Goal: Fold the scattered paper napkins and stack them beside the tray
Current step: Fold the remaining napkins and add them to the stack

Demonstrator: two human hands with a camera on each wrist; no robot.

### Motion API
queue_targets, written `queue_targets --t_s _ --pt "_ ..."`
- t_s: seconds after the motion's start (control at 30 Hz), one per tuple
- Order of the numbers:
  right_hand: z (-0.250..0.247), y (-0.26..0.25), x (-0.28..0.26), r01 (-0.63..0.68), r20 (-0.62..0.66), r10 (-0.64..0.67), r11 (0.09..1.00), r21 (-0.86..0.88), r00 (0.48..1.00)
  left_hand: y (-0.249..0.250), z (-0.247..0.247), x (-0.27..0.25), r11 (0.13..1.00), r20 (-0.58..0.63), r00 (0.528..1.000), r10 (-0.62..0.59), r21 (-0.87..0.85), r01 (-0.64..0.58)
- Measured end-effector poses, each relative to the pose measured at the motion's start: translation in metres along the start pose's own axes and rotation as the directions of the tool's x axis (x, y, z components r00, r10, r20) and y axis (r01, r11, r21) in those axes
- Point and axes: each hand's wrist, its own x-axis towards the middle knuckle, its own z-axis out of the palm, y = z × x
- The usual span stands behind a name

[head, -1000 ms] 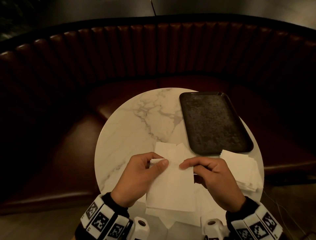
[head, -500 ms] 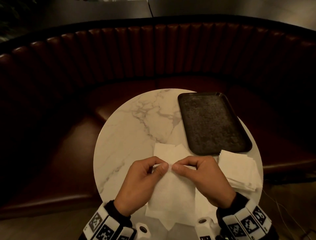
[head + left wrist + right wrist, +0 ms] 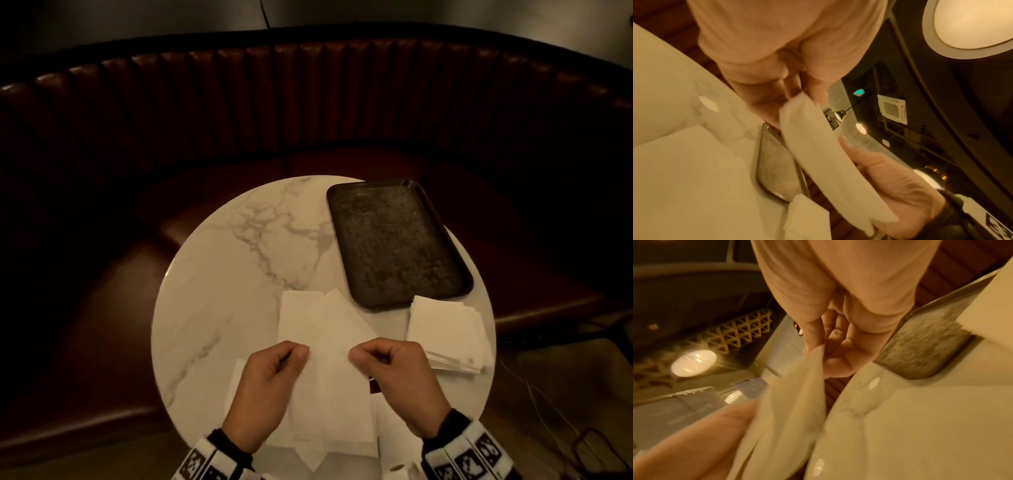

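I hold a white paper napkin (image 3: 330, 394) above the near part of the round marble table (image 3: 219, 291). My left hand (image 3: 274, 383) pinches its top left corner and my right hand (image 3: 394, 380) pinches its top right corner. The left wrist view shows the same napkin (image 3: 826, 154) stretched between both hands, and in the right wrist view the napkin (image 3: 789, 410) hangs blurred from my fingers. Loose unfolded napkins (image 3: 308, 315) lie on the table under and beyond it. A stack of folded napkins (image 3: 445, 332) sits just in front of the dark tray (image 3: 394, 240).
A curved, ribbed brown leather bench (image 3: 308, 102) wraps round the far side of the table. The tray holds nothing and lies on the table's right half. Bare marble shows at the far left. A cable (image 3: 548, 404) runs over the floor at the right.
My hands have moved apart along the napkin's top edge, from nearly touching at its middle to its two corners. The napkin now hangs spread between them.
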Motion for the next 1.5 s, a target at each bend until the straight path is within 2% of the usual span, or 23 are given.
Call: queue_targets --t_s 0.07,0.1,0.23,0.33,0.5,0.6,0.67,0.7,0.73,0.8,0.83,0.87,0.9,0.93,1.0,1.07,1.17,1.27,1.33,1.43,1.5 --pt "-0.021 0.012 0.014 -0.007 -0.058 0.004 0.998 -0.059 0.998 -0.010 0.003 0.007 0.994 0.036 0.994 -0.105 0.003 0.105" --pt "-0.035 0.015 0.022 -0.002 -0.096 -0.006 0.996 -0.085 0.995 -0.017 0.003 0.011 0.990 0.011 0.991 -0.135 0.042 0.135" --pt "-0.112 0.035 0.067 0.019 -0.254 -0.095 0.958 -0.285 0.963 -0.057 -0.015 0.034 0.931 -0.214 0.964 -0.160 0.291 0.219" --pt "-0.154 0.054 0.102 -0.063 -0.374 -0.126 0.889 -0.453 0.919 -0.082 -0.029 0.050 0.833 -0.280 0.945 -0.170 0.471 0.289" --pt "-0.173 0.092 0.137 -0.193 -0.430 -0.181 0.697 -0.690 0.884 -0.105 -0.031 0.079 0.650 -0.318 0.925 -0.207 0.662 0.373" --pt "-0.170 0.108 0.138 -0.226 -0.459 -0.217 0.646 -0.729 0.862 -0.101 -0.016 0.092 0.547 -0.365 0.904 -0.224 0.720 0.426" --pt "-0.168 0.104 0.130 -0.257 -0.505 -0.243 0.636 -0.728 0.828 -0.098 -0.001 0.101 0.528 -0.356 0.912 -0.206 0.744 0.410" --pt "-0.165 0.098 0.124 -0.246 -0.514 -0.312 0.611 -0.753 0.799 -0.097 0.007 0.106 0.535 -0.340 0.921 -0.190 0.750 0.388" --pt "-0.158 0.090 0.117 -0.183 -0.476 -0.424 0.570 -0.801 0.770 -0.097 0.014 0.110 0.538 -0.318 0.933 -0.170 0.763 0.359" --pt "-0.125 0.076 0.104 0.065 -0.289 -0.612 0.489 -0.870 0.736 -0.095 0.028 0.114 0.506 -0.258 0.956 -0.136 0.812 0.291" --pt "-0.105 0.078 0.102 0.209 -0.164 -0.646 0.461 -0.862 0.746 -0.094 0.034 0.114 0.482 -0.228 0.965 -0.128 0.836 0.261" --pt "-0.082 0.080 0.102 0.310 -0.060 -0.621 0.469 -0.827 0.781 -0.093 0.041 0.111 0.457 -0.197 0.972 -0.127 0.858 0.234" --pt "-0.061 0.083 0.106 0.351 0.028 -0.531 0.518 -0.780 0.847 -0.093 0.047 0.107 0.436 -0.169 0.977 -0.131 0.875 0.210" --pt "-0.042 0.088 0.111 0.324 0.092 -0.397 0.571 -0.754 0.913 -0.093 0.053 0.102 0.423 -0.144 0.980 -0.138 0.886 0.190" --pt "-0.015 0.102 0.124 0.165 0.098 -0.142 0.601 -0.782 0.985 -0.098 0.062 0.090 0.415 -0.103 0.979 -0.175 0.894 0.169" --pt "-0.002 0.105 0.134 0.028 0.015 -0.030 0.507 -0.861 0.999 -0.103 0.066 0.080 0.406 -0.074 0.974 -0.215 0.900 0.158" --pt "0.013 0.101 0.144 -0.111 -0.119 0.009 0.431 -0.895 0.993 -0.108 0.069 0.071 0.365 -0.057 0.972 -0.227 0.921 0.139" --pt "0.018 0.097 0.152 -0.263 -0.216 0.151 0.507 -0.821 0.965 -0.105 0.068 0.069 0.349 -0.039 0.974 -0.222 0.930 0.117" --pt "0.015 0.098 0.156 -0.306 -0.203 0.236 0.588 -0.749 0.950 -0.103 0.066 0.072 0.350 -0.024 0.974 -0.227 0.931 0.105" --pt "0.008 0.094 0.151 -0.270 -0.165 0.214 0.747 -0.608 0.963 -0.096 0.056 0.073 0.380 -0.007 0.973 -0.231 0.920 0.096" --pt "-0.001 0.085 0.140 -0.236 -0.179 0.168 0.841 -0.487 0.969 -0.091 0.052 0.073 0.435 -0.008 0.969 -0.246 0.893 0.117"
